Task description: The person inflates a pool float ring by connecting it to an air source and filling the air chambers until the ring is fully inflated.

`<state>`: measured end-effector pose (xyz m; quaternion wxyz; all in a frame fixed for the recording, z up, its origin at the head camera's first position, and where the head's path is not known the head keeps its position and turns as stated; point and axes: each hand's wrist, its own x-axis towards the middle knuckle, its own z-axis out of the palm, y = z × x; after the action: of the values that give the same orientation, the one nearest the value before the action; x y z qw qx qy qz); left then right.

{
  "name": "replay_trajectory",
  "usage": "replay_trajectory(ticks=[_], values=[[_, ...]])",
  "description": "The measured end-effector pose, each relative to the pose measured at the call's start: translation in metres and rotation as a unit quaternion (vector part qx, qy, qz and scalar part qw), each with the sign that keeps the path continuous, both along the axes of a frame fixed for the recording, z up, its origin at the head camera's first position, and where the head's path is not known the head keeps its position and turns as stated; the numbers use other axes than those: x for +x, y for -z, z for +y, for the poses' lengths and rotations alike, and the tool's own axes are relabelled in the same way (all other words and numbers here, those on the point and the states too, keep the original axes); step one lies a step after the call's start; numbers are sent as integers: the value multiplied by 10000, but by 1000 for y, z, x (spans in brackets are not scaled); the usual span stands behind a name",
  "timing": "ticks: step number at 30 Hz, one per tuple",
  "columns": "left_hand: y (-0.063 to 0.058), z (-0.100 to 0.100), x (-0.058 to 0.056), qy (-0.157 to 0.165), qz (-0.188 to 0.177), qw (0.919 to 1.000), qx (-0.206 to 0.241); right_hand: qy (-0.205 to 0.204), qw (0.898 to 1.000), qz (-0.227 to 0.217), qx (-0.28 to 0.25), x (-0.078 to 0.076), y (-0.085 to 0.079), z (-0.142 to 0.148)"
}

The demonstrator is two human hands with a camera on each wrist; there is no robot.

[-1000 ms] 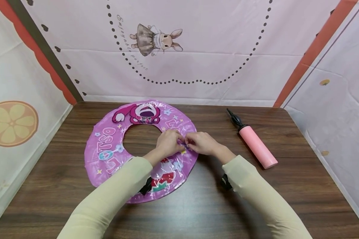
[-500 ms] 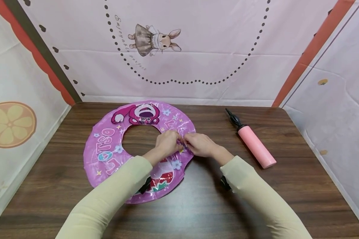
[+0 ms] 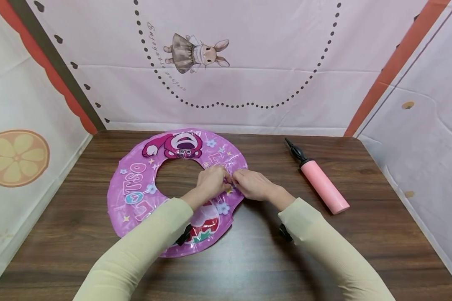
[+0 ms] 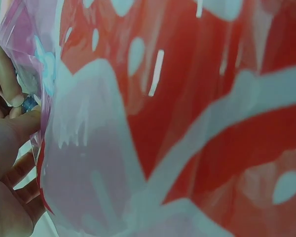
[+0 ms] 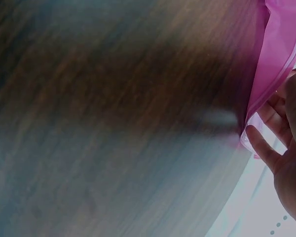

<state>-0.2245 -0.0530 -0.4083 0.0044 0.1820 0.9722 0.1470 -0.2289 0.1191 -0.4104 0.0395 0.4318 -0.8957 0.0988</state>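
Observation:
A purple swim ring (image 3: 122, 196) with cartoon prints lies on the table, slightly puffed and wrinkled. At its right side my left hand (image 3: 212, 183) pinches the vinyl from the inner side. Facing it, my right hand (image 3: 254, 184) grips the same part at the outer edge, its fingertips almost meeting those of the left. In the left wrist view a small bluish see-through piece (image 4: 29, 102), like a valve, shows between the fingertips. The right wrist view shows fingers curled at the ring's pink edge (image 5: 281, 47). My hands hide most of the valve spot.
A pink hand pump (image 3: 324, 186) with a black nozzle lies on the right of the brown wooden table (image 3: 271, 267). Printed cloth walls (image 3: 271, 83) stand behind and along both sides.
The ring's outer edge below my right hand has been drawn up and now shows a notch. Both hands stay at the same spot, with small finger shifts. The pump has not moved.

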Motion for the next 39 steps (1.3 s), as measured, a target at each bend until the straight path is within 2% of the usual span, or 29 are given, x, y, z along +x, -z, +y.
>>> replay_trajectory(ticks=[6,14,20,27,32,39], values=[[0,0,0,35,-2,10000,-12,-5,10000,-5,69,1,-1,1],[1,0,0,26,-33,10000,-19,-214,9997,145,-13,0,2,3],[0,-1,1,76,-25,9999,-63,-323,9995,-19,41,1,5,2],[-1,-3,1,127,-21,9997,-200,-568,9983,97,-11,2,5,3],[-1,-2,2,202,-18,9996,-191,-559,9984,-4,-14,0,5,6],[-1,-3,1,251,45,9993,-268,-649,9974,-77,-314,-1,7,8]])
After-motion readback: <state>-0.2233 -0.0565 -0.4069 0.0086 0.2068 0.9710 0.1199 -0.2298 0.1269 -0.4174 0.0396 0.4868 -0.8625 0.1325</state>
